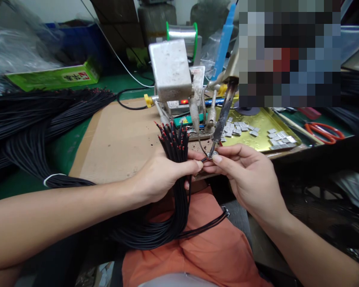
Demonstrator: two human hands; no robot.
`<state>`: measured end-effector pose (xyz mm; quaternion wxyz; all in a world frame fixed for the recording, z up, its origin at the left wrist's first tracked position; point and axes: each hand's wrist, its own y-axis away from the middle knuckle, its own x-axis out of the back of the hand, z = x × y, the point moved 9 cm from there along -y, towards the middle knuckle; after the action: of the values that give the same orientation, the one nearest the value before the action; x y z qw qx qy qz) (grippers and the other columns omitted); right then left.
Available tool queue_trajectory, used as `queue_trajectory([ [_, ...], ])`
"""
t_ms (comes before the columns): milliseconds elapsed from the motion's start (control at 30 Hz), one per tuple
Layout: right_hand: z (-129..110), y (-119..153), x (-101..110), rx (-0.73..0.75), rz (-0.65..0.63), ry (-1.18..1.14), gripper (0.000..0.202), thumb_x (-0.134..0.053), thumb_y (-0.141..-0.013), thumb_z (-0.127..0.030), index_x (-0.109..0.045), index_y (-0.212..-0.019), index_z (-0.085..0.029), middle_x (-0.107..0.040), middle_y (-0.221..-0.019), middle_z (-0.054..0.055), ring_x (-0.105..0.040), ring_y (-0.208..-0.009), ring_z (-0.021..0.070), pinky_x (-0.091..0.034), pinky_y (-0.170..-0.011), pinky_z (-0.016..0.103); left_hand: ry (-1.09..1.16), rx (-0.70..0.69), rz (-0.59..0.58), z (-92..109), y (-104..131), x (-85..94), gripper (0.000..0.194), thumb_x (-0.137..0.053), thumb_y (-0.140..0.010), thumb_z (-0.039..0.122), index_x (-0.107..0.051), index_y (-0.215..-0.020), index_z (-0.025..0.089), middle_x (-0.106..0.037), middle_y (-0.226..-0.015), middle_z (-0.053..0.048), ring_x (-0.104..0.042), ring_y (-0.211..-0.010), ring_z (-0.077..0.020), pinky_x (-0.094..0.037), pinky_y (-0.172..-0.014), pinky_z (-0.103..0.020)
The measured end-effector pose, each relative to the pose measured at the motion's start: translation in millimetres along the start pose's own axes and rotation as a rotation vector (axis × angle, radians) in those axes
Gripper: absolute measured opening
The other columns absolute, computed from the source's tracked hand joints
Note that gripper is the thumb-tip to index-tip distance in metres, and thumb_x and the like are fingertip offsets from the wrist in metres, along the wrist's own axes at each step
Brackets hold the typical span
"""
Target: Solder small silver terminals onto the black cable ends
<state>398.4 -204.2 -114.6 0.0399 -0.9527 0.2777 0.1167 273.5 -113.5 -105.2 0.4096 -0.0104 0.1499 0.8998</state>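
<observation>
A thick bundle of black cables [181,203] with red-tipped ends is wrapped in my left hand [161,173]. The thumb and fingers of that hand also pinch one cable end, which points to the right. My right hand [254,175] pinches a small metal connector [212,154] at that cable end. Directly above it, the dark soldering iron [222,119] comes down on a stand, its tip at or very near the connector. A thin solder wire appears to run down from the feeder nozzle [194,113] to the same spot. My fingers partly hide the joint.
A gold tray [258,144] holds several metal connectors [282,139]. Orange-handled scissors [324,132] lie to its right. Behind stand a grey metal box [170,69] and a solder spool [182,36]. More black cables [32,119] and a green carton [53,79] are at left. Cardboard [116,139] covers the tabletop.
</observation>
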Motion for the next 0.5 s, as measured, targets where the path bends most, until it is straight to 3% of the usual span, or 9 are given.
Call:
queue_trajectory([
  [500, 2.6, 0.3, 2.3, 0.027, 0.005, 0.006, 0.02, -0.081, -0.081, -0.024, -0.068, -0.094, -0.019, -0.077, -0.083, 0.003, -0.078, -0.074, 0.0196, -0.065, -0.073, 0.031, -0.015, -0.006, -0.024, -2.3, -0.1, -0.5, 0.015, -0.078, -0.073, 0.015, -0.073, -0.086, 0.012, -0.063, -0.061, 0.001, -0.056, -0.05, -0.0085, -0.051, -0.043, -0.017],
])
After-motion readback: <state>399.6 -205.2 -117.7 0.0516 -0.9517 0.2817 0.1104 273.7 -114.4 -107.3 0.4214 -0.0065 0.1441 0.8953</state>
